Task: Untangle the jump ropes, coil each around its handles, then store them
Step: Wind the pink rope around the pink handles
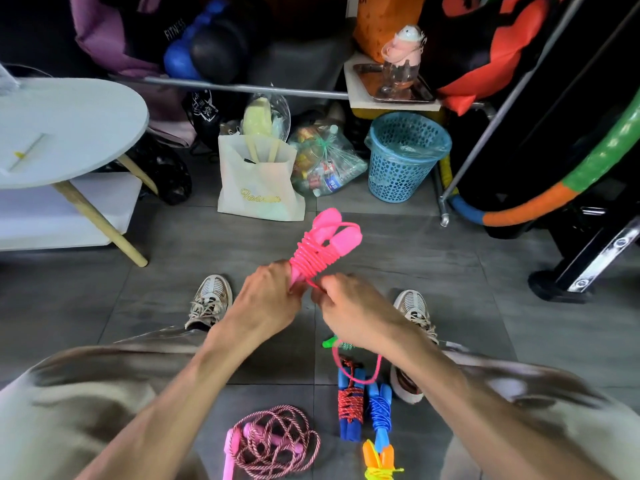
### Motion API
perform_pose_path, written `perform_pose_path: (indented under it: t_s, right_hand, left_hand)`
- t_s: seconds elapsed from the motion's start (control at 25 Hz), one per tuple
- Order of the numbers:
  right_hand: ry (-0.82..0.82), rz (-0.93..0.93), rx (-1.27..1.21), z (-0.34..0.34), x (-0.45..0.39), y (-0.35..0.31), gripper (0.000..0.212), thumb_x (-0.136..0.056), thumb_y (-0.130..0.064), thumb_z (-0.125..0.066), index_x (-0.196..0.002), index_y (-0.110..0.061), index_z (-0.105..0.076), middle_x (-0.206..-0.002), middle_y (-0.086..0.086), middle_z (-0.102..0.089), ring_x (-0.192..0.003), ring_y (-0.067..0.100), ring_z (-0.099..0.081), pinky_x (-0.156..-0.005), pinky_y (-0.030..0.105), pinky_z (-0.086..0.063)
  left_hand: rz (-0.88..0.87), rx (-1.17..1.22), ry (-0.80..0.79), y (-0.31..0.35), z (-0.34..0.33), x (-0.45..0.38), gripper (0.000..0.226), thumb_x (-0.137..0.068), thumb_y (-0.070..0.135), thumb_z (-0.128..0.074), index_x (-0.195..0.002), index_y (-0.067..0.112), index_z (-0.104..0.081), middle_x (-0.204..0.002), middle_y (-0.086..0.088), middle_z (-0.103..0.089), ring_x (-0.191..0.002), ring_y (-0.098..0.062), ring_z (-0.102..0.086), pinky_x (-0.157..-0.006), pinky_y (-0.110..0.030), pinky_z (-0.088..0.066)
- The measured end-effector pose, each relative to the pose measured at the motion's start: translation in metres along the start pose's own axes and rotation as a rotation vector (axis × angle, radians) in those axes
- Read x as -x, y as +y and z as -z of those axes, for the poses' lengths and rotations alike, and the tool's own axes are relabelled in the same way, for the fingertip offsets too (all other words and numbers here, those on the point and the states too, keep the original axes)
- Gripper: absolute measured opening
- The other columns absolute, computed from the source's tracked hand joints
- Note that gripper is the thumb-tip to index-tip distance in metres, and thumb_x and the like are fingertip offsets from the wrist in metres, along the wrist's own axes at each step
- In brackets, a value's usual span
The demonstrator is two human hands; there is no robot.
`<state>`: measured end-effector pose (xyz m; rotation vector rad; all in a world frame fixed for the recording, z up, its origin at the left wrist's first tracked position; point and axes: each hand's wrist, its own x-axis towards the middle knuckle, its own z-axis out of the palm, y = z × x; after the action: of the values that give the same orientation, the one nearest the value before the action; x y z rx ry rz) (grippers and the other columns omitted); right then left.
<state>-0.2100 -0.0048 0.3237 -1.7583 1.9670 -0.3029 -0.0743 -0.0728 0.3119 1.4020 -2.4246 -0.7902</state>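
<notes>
Head view shows my left hand [268,296] gripping the lower ends of the pink jump rope's handles [332,233], while my right hand [349,308] pinches the loose pink cord just beside the coil [313,259]. I judge I am finishing the wrap: I should keep the cord taut, lay the last turns tight against the coil, then tuck the tail under 1 turn so it holds. A slack pink loop [356,370] hangs below my right hand and could snag the bundles under it. Below the pink rope on the floor lie a red-wrapped blue-handled rope [350,407], a blue rope [381,414], a yellow rope with orange handles [379,459] and an uncoiled pink-and-white twisted rope [273,441]. Beyond the pink rope stand a white tote bag [259,181] and a blue basket [405,157], either a possible store
</notes>
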Motion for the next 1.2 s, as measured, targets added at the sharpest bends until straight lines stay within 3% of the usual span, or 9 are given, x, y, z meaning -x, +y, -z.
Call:
perform_pose_path:
  t_s: [0.2,0.32,0.4,0.48,0.6,0.72,0.84,1.04,1.2]
  right_hand:
    - [-0.132,0.206,0.242,0.005,0.014,0.007,0.019,-0.083,-0.005,-0.051,-0.099,-0.008,-0.059,-0.094,0.016,-0.067,-0.087,0.038,-0.063,-0.068,0.040,-0.049]
    - [-0.080,0.299,0.480,0.017,0.012,0.003,0.020,-0.081,-0.004,-0.053,-0.095,-0.008,-0.066,-0.086,0.017,-0.067,-0.077,0.037,-0.063,-0.060,0.036,-0.051]
    - [0.004,0.348,0.608,0.020,0.011,-0.003,0.009,-0.070,-0.008,-0.068,-0.078,-0.012,-0.069,-0.072,0.010,-0.065,-0.068,0.031,-0.062,-0.054,0.031,-0.050]
    - [0.101,0.344,0.637,0.025,0.009,-0.011,0.016,-0.056,-0.019,-0.081,-0.062,-0.020,-0.066,-0.058,0.000,-0.060,-0.056,0.023,-0.060,-0.047,0.022,-0.037]
    - [0.048,0.282,0.509,0.033,0.007,-0.013,0.008,-0.082,-0.030,-0.063,-0.084,-0.023,-0.061,-0.079,-0.001,-0.065,-0.075,0.022,-0.062,-0.060,0.027,-0.031]
    - [-0.104,0.321,0.262,0.041,0.006,-0.004,0.005,-0.085,-0.025,-0.058,-0.088,-0.025,-0.062,-0.088,-0.006,-0.066,-0.081,0.017,-0.058,-0.064,0.029,-0.033]
    - [-0.137,0.404,0.286,0.050,0.003,0.001,0.011,-0.089,-0.032,-0.061,-0.095,-0.028,-0.069,-0.094,-0.011,-0.066,-0.089,0.012,-0.058,-0.067,0.027,-0.032]
    - [-0.070,0.368,0.227,0.073,-0.012,0.006,0.029,-0.071,-0.055,-0.076,-0.087,-0.031,-0.073,-0.080,-0.015,-0.069,-0.072,0.002,-0.051,-0.064,0.025,-0.034]
    - [-0.265,0.354,-0.062,0.079,-0.016,0.008,0.029,-0.064,-0.041,-0.088,-0.077,-0.022,-0.070,-0.063,-0.008,-0.063,-0.055,0.003,-0.049,-0.053,0.019,-0.035]
  left_hand:
    - [-0.083,-0.118,-0.201,-0.007,0.007,0.002,0.022,-0.088,0.035,-0.063,-0.073,0.022,-0.052,-0.070,0.002,-0.058,-0.079,-0.026,-0.066,-0.061,-0.026,-0.037]
    - [-0.056,-0.134,-0.200,-0.005,0.003,0.007,0.026,-0.086,0.037,-0.062,-0.070,0.021,-0.048,-0.067,0.002,-0.055,-0.076,-0.027,-0.065,-0.061,-0.026,-0.039]
    - [-0.044,-0.157,-0.181,-0.005,0.001,0.008,0.028,-0.087,0.036,-0.060,-0.068,0.021,-0.045,-0.069,0.000,-0.057,-0.078,-0.029,-0.065,-0.063,-0.028,-0.043]
    - [-0.053,-0.212,-0.176,-0.003,-0.002,0.008,0.034,-0.087,0.036,-0.060,-0.064,0.022,-0.039,-0.074,-0.003,-0.061,-0.082,-0.030,-0.066,-0.068,-0.030,-0.047]
    - [-0.065,-0.316,-0.184,0.002,-0.008,0.010,0.033,-0.086,0.046,-0.062,-0.072,0.023,-0.043,-0.090,-0.005,-0.068,-0.090,-0.027,-0.067,-0.073,-0.031,-0.047]
    - [-0.073,-0.444,-0.182,0.009,-0.009,0.013,0.024,-0.087,0.043,-0.061,-0.093,0.020,-0.060,-0.102,-0.005,-0.069,-0.097,-0.027,-0.066,-0.077,-0.032,-0.047]
    - [-0.129,-0.574,-0.213,0.015,-0.011,0.017,0.021,-0.090,0.031,-0.056,-0.103,0.016,-0.061,-0.106,-0.007,-0.068,-0.099,-0.028,-0.065,-0.076,-0.033,-0.047]
    - [-0.249,-0.616,-0.219,0.027,0.000,0.022,0.023,-0.090,0.034,-0.053,-0.102,0.016,-0.060,-0.106,-0.008,-0.067,-0.099,-0.030,-0.065,-0.080,-0.036,-0.049]
    - [-0.328,-0.596,-0.269,0.034,0.005,0.026,0.028,-0.091,0.041,-0.051,-0.100,0.017,-0.061,-0.105,-0.008,-0.066,-0.098,-0.030,-0.064,-0.082,-0.036,-0.048]
